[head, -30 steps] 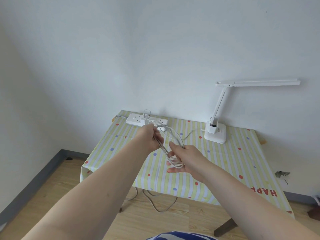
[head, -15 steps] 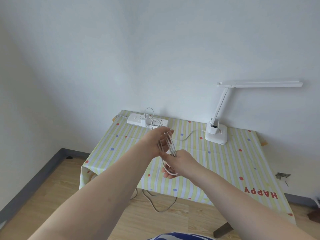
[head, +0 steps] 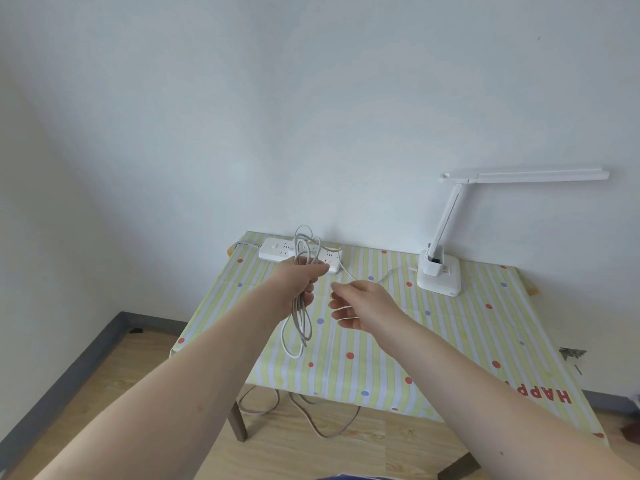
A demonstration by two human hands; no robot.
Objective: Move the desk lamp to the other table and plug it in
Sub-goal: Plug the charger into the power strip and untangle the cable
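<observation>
The thin white lamp cord [head: 300, 320] is held gathered in long loops hanging from the fisted left hand [head: 300, 279], while the loosely curled right hand [head: 360, 303], nearer the white folding desk lamp [head: 446, 237] standing rightward on the striped tablecloth [head: 450, 344], hooks one strand.

Both bare forearms reach forward from the bottom corners, converging toward the middle. The left hand [head: 300, 279] is raised at the end of an outstretched arm, back of the hand toward the camera, its fingers curled in a closed grip around a gathered bundle of thin white cable loops [head: 298, 323]. The right hand [head: 360, 304] sits just beside it and slightly lower, thumb uppermost, its fingers [head: 341, 315] loosely bent toward the left hand, with a single strand of cable crossing them.
</observation>
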